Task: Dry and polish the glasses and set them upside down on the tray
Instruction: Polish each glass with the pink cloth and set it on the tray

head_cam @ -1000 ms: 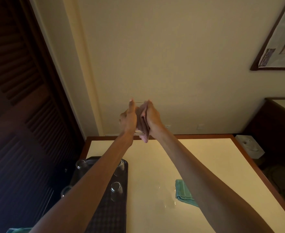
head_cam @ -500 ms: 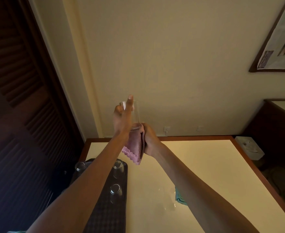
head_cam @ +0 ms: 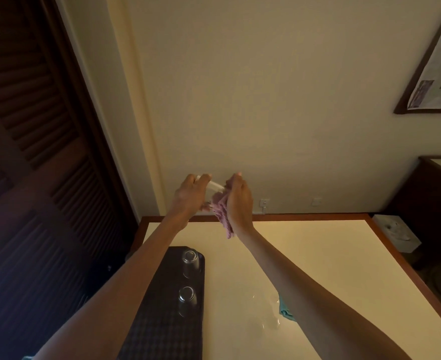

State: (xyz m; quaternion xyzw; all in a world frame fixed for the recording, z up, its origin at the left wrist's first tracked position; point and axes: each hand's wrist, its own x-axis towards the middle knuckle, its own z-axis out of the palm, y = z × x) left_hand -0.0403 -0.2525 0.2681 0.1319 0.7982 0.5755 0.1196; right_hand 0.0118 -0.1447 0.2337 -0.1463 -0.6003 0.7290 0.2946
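Observation:
I hold a clear glass (head_cam: 214,187) up in front of the wall, tilted on its side. My left hand (head_cam: 190,196) grips it by the base end, fingers curled round it. My right hand (head_cam: 239,201) holds a pink cloth (head_cam: 222,211) against the glass's open end. The cloth hangs down below my right wrist. Low on the left, a dark tray (head_cam: 162,326) lies on the table with two glasses upside down on it, one farther (head_cam: 189,263) and one nearer (head_cam: 187,300). My left forearm hides part of the tray.
The cream table (head_cam: 305,255) has a brown wooden rim. A clear glass (head_cam: 266,315) stands on it beside a teal cloth (head_cam: 285,309), partly under my right forearm. Dark louvred doors fill the left. A white box (head_cam: 396,236) sits beyond the table's right edge.
The glass went from upright to tilted on its side. My right hand with the pink cloth rose from under the glass's base to its open end. My head shifted a little.

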